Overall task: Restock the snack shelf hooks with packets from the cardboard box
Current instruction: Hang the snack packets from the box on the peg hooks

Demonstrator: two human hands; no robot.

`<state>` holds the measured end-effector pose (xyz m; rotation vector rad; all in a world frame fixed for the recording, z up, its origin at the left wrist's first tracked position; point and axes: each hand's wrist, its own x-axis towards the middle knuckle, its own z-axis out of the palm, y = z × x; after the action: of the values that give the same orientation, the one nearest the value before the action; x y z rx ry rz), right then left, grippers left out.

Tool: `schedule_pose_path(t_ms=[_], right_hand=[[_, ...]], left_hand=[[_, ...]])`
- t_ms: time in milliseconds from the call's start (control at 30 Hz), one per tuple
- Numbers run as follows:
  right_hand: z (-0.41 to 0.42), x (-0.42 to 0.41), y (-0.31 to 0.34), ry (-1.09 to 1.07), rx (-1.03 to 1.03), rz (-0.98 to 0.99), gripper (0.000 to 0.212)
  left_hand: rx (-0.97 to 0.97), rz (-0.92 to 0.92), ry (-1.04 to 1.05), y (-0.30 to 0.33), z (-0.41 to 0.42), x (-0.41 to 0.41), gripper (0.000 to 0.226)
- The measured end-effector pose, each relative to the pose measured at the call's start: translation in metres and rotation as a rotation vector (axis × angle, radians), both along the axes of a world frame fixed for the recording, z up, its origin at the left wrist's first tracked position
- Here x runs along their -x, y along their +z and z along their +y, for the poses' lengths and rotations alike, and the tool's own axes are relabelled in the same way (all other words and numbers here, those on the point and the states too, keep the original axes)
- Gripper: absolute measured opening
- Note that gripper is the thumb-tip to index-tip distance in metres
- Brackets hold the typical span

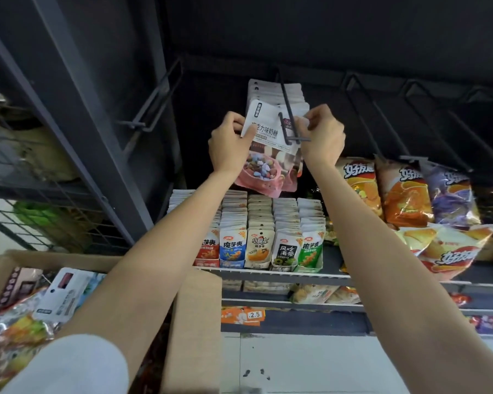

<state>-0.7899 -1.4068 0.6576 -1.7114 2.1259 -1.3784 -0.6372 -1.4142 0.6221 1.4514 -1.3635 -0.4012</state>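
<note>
Both hands are raised to the upper centre of the frame, gripping one candy packet [264, 129] at its white top edge: the left hand [229, 143] pinches the left side with the thumb across the front, and the right hand [323, 137] pinches the right corner beside the black hook [289, 115]. The hook's tip seems to pass through the packet's hole, though the fingers partly hide it. More matching packets [271, 91] hang behind on the same hook. Empty hooks [382, 115] run toward the upper right. Below, rows of small snack packets [268, 231] fill a shelf tray, with chip bags [404, 194] to their right. The cardboard box [194, 322] sits at lower left, holding mixed packets [60, 297].
</note>
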Motion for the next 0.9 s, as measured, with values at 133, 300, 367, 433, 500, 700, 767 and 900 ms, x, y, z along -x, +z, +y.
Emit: schedule_pose_path(t_ms=[133, 300, 367, 433, 500, 700, 767, 900], right_hand=[[0.005, -0.001, -0.021, 0.020, 0.142, 0.060, 0.025], [0.056, -0.002, -0.067, 0.049, 0.252, -0.066, 0.025], [0.091, -0.010, -0.083, 0.154, 0.208, -0.123, 0.017], [0.124, -0.021, -0.096, 0.310, 0.093, -0.143, 0.013], [0.150, -0.036, -0.110, 0.502, -0.055, -0.138, 0.018], [0.193, -0.109, -0.150, 0.954, -0.335, -0.048, 0.019], [0.199, -0.140, -0.166, 1.027, -0.385, 0.021, 0.018], [0.205, -0.197, -0.197, 0.968, -0.522, 0.115, 0.020]], left_hand=[[0.019, -0.034, 0.008, -0.006, 0.001, 0.001, 0.026], [0.111, 0.014, -0.005, -0.027, 0.046, -0.022, 0.028], [0.123, 0.060, -0.048, -0.040, 0.080, -0.038, 0.024], [0.098, 0.066, -0.103, -0.053, 0.120, -0.061, 0.017], [0.054, 0.059, -0.139, -0.067, 0.158, -0.091, 0.012], [-0.191, -0.062, -0.008, -0.113, 0.262, -0.204, 0.016], [-0.343, -0.152, 0.002, -0.134, 0.287, -0.239, 0.017], [-0.595, -0.244, 0.000, -0.177, 0.313, -0.291, 0.032]])
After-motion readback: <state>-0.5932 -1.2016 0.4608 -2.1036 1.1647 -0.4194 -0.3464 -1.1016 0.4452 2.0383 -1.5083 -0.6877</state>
